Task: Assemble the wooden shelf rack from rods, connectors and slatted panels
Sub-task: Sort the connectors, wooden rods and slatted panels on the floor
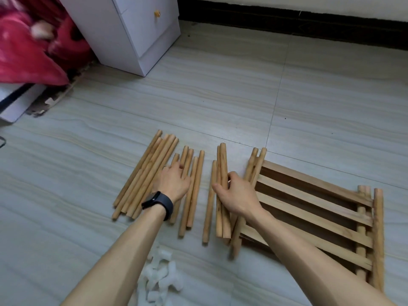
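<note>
The left hand (173, 182) lies flat on top of the short rods (195, 191) on the floor (220, 96). Its fingers (184, 172) are mostly straight and close together, touching the wood and not wrapped round anything. A dark watch (161, 203) sits on that wrist. Just left of this hand is a bunch of long rods (143, 173), side by side on the floor. The right hand (239, 193) holds a pair of rods (223, 160) in the middle, with its fingers (231, 176) curled over them and the thumb on the other side. More rods lean on the slatted panels (309, 206), which lie stacked on the floor to the right. A pile of white connectors (159, 279) sits near, between the arms. Far left stand a white cabinet (136, 29) and a red cloth (28, 51).
</note>
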`<move>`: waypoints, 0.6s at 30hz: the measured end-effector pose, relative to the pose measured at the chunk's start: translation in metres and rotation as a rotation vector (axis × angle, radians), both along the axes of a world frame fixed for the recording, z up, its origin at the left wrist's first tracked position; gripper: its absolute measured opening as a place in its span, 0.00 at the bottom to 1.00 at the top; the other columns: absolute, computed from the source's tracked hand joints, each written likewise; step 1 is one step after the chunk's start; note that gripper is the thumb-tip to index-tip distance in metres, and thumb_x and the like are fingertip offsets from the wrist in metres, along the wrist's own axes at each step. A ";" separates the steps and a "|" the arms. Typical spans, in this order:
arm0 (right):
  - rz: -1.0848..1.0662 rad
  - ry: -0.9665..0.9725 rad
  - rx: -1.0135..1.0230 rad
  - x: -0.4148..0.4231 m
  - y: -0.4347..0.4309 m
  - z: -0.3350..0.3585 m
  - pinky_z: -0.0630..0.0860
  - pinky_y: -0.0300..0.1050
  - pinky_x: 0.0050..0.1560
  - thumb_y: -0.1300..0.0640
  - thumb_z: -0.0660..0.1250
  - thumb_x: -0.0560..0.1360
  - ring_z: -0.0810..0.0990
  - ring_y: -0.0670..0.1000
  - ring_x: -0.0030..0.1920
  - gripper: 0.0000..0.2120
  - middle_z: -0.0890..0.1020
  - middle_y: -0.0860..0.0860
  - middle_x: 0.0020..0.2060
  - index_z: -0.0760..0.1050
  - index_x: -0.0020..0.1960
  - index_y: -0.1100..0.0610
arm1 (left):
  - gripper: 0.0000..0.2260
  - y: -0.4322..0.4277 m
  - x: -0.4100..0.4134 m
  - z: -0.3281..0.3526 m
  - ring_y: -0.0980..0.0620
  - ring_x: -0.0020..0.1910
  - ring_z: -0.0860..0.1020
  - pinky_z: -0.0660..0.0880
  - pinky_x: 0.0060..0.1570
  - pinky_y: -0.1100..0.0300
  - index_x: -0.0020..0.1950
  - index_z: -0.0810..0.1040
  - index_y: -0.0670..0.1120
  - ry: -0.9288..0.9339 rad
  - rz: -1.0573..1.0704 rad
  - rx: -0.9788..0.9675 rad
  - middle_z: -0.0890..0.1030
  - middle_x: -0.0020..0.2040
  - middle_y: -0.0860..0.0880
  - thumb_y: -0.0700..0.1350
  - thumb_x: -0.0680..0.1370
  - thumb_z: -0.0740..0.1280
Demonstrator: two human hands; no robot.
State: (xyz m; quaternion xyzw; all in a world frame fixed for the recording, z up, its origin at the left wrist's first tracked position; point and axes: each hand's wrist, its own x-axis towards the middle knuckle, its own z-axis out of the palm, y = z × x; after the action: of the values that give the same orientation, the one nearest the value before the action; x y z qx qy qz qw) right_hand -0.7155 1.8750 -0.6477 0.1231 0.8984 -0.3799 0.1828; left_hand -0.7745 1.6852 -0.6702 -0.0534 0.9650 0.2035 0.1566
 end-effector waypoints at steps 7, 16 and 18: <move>0.030 -0.265 0.224 -0.015 -0.040 -0.029 0.72 0.50 0.49 0.60 0.62 0.81 0.78 0.63 0.61 0.23 0.77 0.62 0.62 0.60 0.72 0.66 | 0.38 -0.039 0.033 -0.050 0.42 0.80 0.51 0.57 0.76 0.45 0.81 0.48 0.58 -0.188 -0.103 -0.091 0.47 0.82 0.45 0.65 0.77 0.63; -0.237 -0.126 0.066 -0.002 -0.047 -0.048 0.79 0.54 0.56 0.62 0.65 0.78 0.78 0.59 0.57 0.30 0.72 0.58 0.64 0.56 0.76 0.60 | 0.40 -0.026 0.036 -0.060 0.42 0.80 0.44 0.49 0.77 0.42 0.80 0.40 0.63 -0.142 -0.129 -0.035 0.36 0.81 0.48 0.69 0.77 0.60; -0.204 -0.122 0.116 0.002 -0.050 -0.051 0.76 0.51 0.57 0.60 0.66 0.78 0.76 0.60 0.61 0.35 0.67 0.58 0.68 0.52 0.79 0.59 | 0.39 -0.022 0.037 -0.065 0.42 0.80 0.40 0.48 0.77 0.39 0.80 0.40 0.64 -0.156 -0.136 -0.052 0.34 0.81 0.48 0.71 0.76 0.58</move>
State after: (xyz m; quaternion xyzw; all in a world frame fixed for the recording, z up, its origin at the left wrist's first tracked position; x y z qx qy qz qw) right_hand -0.7133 1.8252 -0.6991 0.2469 0.8889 -0.3357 0.1902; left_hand -0.7377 1.6636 -0.7351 -0.0077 0.9562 0.1625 0.2433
